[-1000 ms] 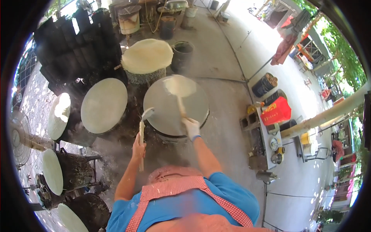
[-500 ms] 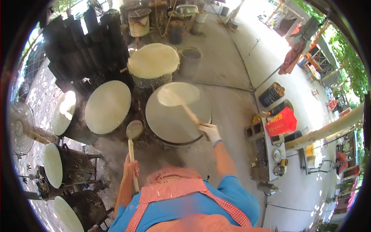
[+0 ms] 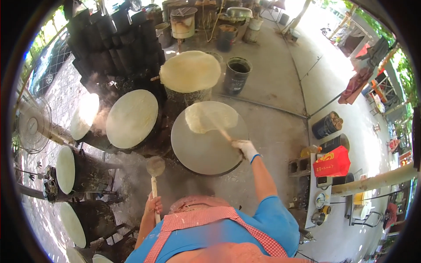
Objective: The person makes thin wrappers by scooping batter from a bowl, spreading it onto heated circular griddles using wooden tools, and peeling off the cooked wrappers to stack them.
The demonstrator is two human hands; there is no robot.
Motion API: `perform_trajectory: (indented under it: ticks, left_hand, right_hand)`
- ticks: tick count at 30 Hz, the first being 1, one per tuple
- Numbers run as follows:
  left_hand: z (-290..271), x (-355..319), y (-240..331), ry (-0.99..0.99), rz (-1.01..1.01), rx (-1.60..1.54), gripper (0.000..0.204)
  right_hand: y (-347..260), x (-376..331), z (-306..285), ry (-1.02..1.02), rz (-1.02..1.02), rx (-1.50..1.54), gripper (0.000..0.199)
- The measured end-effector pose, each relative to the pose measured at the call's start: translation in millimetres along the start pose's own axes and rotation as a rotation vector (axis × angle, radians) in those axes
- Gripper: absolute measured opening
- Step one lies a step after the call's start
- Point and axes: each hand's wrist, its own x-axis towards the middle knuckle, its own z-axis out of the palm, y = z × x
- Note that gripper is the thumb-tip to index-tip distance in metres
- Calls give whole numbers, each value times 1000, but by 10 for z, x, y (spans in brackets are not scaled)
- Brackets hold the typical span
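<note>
two hands, both wrapped shut: the left hand kept the ladle near left, apparently clear of the griddle, the right hand angling a wooden stick over far-side batter!

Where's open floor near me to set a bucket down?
Open floor lies between the round griddle and the cinder block, and between the black bucket and the filled bucket. Crowded: the left, with drums, and the side table, with a red bag and bowls.
</note>
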Motion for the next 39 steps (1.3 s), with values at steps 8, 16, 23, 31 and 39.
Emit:
perform_trajectory:
  ticks: [8, 16, 23, 31, 39]
  left_hand:
    - [99, -240, -113, 113, 9, -29, 57]
    - [88, -349, -257, 171, 40, -154, 50]
    - [101, -452, -404, 230, 35, -193, 58]
    - [-25, -502, -538, 234, 64, -211, 45]
    - [-421, -404, -950, 223, 76, -288, 39]
  right_hand:
    - [115, 791, -407, -68, 383, -520, 27]
    - [15, 285, -204, -438, 201, -348, 24]
    - [-402, 908, -19, -318, 80, -273, 25]
    - [-175, 608, -366, -555, 250, -457, 30]
    - [-429, 957, 25, -673, 61, -561, 31]
